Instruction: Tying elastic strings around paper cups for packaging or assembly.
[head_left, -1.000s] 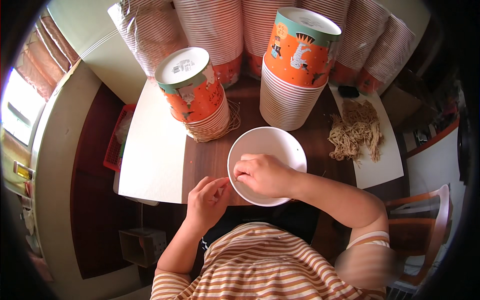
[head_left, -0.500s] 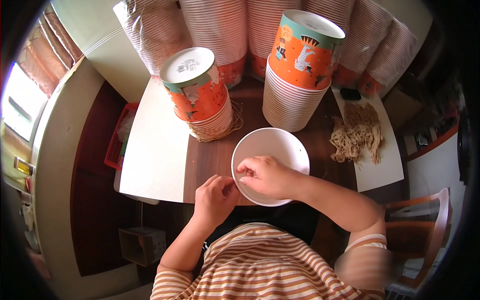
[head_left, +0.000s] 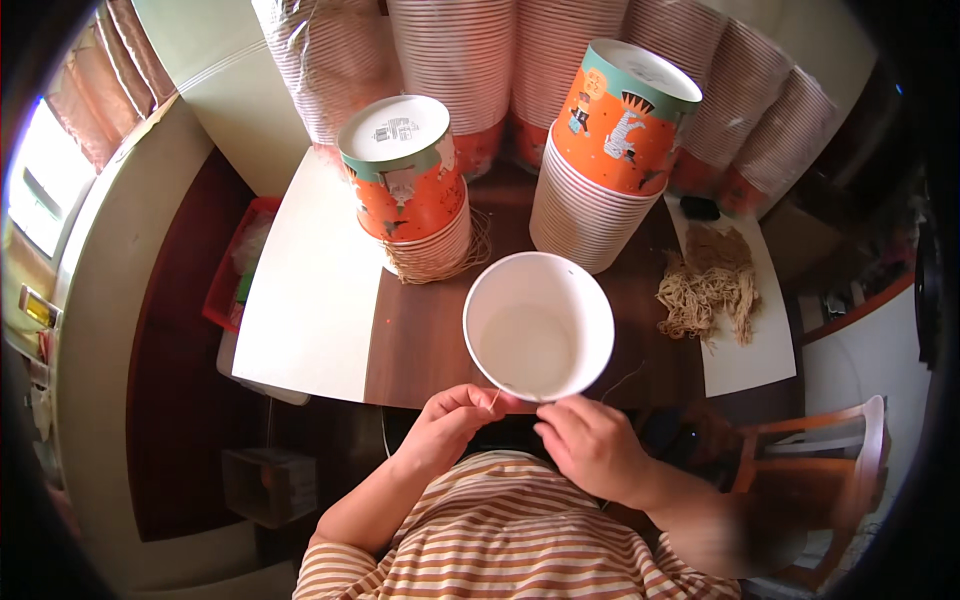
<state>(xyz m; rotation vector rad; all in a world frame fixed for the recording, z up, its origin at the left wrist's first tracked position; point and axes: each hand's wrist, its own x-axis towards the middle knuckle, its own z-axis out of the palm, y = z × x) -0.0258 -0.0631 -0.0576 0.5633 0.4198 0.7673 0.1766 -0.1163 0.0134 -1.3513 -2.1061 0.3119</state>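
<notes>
A white paper bucket (head_left: pixel 543 340) stands at the table's near edge with its open mouth toward me; its inside looks bare. At the near rim, my left hand (head_left: pixel 457 420) pinches a thin beige string (head_left: pixel 495 399) between thumb and fingers. My right hand (head_left: pixel 597 447) is closed beside it, fingertips bunched against the rim; what they hold is hidden. Another thin strand (head_left: pixel 630 376) curves over the table just past my right hand.
Upside-down orange-and-green buckets stand in a shorter stack (head_left: pixel 410 195), with strings round its base, and a taller stack (head_left: pixel 615 150). Bundled beige strings (head_left: pixel 710 290) lie at the right. Plastic-wrapped bucket stacks (head_left: pixel 455 70) line the back. A red basket (head_left: pixel 232 270) sits left of the table.
My right hand has come out of the bucket's mouth to its near rim. The left hand has moved right and toward me, and a string now shows in its fingers.
</notes>
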